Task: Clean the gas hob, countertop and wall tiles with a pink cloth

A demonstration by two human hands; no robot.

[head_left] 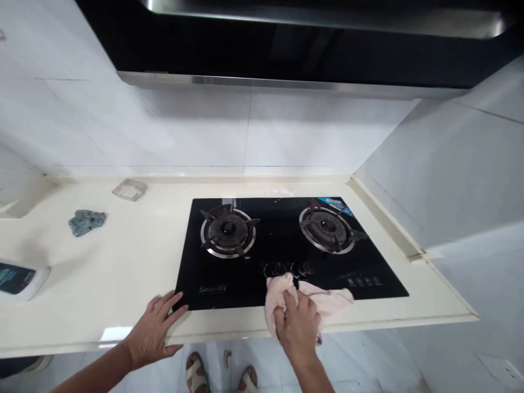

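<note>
Cloth under right hand at front edge of black cooktop

Pale pink cloth, black hob, cream countertop, mottled grey-blue rag, white bottle

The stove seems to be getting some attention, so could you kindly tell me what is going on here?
A person's right hand is pressing a pink cloth onto the front edge of the black stove, just below the knobs. The left hand lies open on the pale countertop, fingertips at the stove's front left corner. Farther left on the counter are a crumpled grey-blue bundle, a clear container and a partly visible white bottle.
</note>
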